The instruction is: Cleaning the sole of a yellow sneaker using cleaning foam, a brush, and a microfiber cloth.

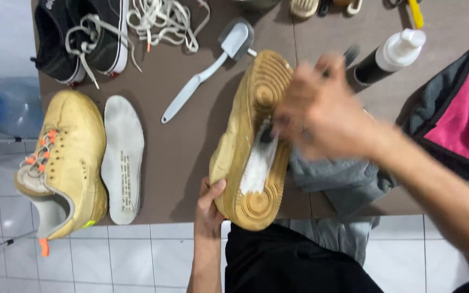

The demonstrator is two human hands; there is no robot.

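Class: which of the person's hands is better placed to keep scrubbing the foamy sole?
The right hand: it holds a brush against the upturned yellow sneaker's foamy sole. The left hand is gripping the sneaker's heel edge, steadying it.

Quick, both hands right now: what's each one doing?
Left hand: gripping the edge of the upturned tan shoe.
Right hand: motion-blurred, closed around a brush on the foamy sole.

Shoe-cleaning workbench: brown table point(180, 146) with sneakers point(66, 163), brushes point(207, 70), cleaner bottle point(392, 57), cloths point(457, 108), above white tiled floor point(109, 255)
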